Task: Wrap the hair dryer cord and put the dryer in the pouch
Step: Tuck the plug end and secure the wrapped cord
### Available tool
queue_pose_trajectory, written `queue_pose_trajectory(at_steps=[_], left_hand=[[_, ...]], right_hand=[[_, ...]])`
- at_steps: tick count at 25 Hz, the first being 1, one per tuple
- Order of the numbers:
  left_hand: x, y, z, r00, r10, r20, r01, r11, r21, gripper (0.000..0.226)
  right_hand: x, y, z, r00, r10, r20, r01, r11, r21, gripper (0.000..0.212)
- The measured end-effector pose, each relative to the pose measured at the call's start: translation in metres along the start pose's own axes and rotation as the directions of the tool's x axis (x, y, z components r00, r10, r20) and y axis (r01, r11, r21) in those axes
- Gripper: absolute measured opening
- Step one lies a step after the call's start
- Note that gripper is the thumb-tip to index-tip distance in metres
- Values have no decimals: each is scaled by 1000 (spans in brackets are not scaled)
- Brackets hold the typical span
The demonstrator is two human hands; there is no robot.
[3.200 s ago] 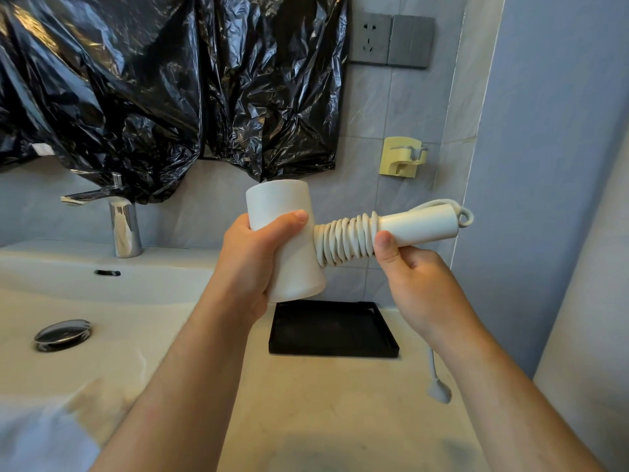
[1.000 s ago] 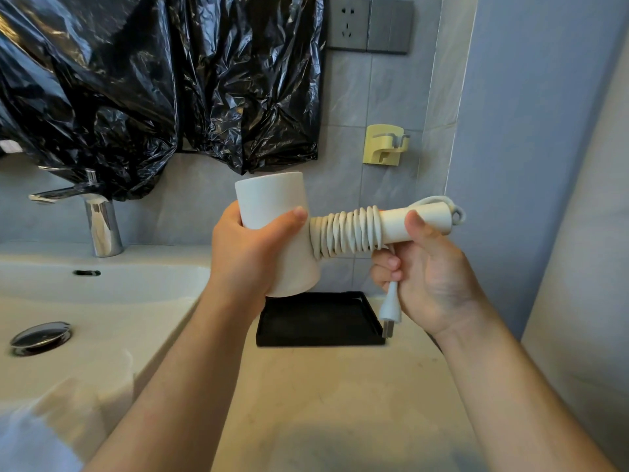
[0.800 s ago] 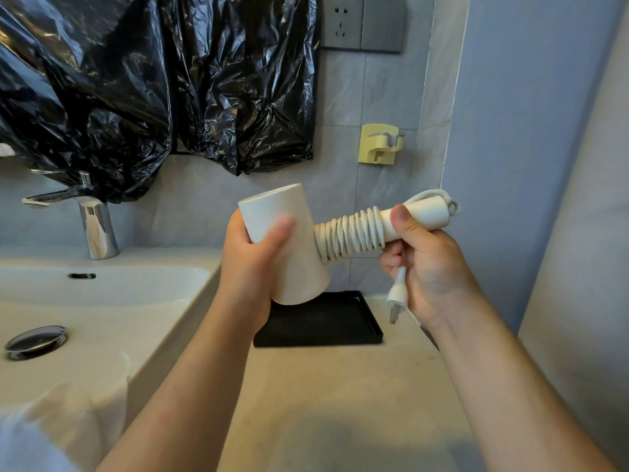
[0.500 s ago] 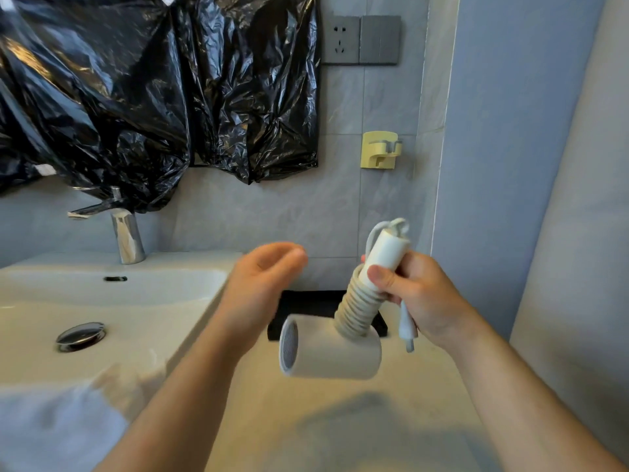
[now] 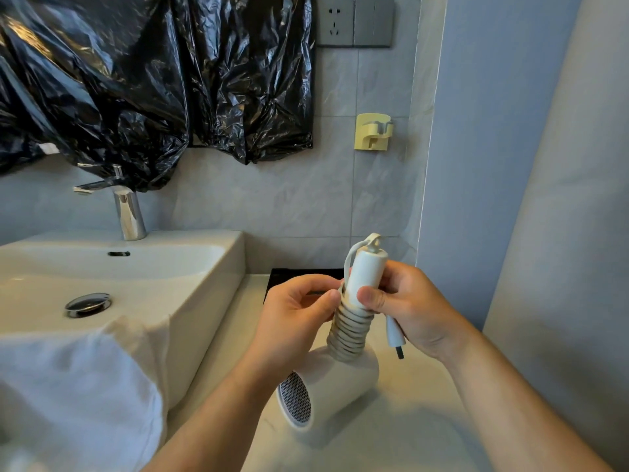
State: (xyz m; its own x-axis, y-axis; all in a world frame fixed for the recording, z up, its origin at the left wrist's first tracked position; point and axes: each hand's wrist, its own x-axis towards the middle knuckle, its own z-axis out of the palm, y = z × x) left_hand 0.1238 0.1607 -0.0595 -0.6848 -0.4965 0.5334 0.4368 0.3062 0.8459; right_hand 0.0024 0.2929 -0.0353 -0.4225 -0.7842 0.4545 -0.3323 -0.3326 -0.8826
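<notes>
Nearest, left of the hair dryer (image 5: 340, 379), a white cloth (image 5: 78, 386) drapes over the front edge of the sink (image 5: 190, 277). The hair dryer rests on the table (image 5: 408, 424) on its barrel, mesh end toward the viewer and handle up, with the cord (image 5: 349, 330) coiled tightly around the handle. The left hand (image 5: 292, 311) has its fingers curled, tips pinching the top coils. The right hand (image 5: 415, 308) has its fingers clamped on the handle above them, and the plug (image 5: 394, 335) dangles beneath it. Behind the hair dryer lies a black tray (image 5: 299, 275).

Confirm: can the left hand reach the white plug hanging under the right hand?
Probably, not straight across. The white plug hangs beyond the cord-wrapped white dryer handle, under the right hand; the left hand would have to pass in front of it.
</notes>
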Motion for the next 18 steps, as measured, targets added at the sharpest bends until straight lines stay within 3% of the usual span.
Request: queue_pose_trajectory(at_steps=[5,9,13,18], left_hand=[[-4,-6,1,997,-69,-31,66,996,-62,11],[-5,-7,-4,993,-95,74,105,984,-144,16],[-7,-13,-2,986,-115,123,141,964,-226,16],[-11,-17,8,984,-109,137,146,942,-301,30]], right_hand=[[-5,0,3,999,-16,37,18,999,-33,25],[-10,-1,5,997,-50,52,52,998,-39,25],[-12,1,1,998,-60,27,60,998,-1,53],[-12,2,-3,996,-55,77,50,997,58,50]])
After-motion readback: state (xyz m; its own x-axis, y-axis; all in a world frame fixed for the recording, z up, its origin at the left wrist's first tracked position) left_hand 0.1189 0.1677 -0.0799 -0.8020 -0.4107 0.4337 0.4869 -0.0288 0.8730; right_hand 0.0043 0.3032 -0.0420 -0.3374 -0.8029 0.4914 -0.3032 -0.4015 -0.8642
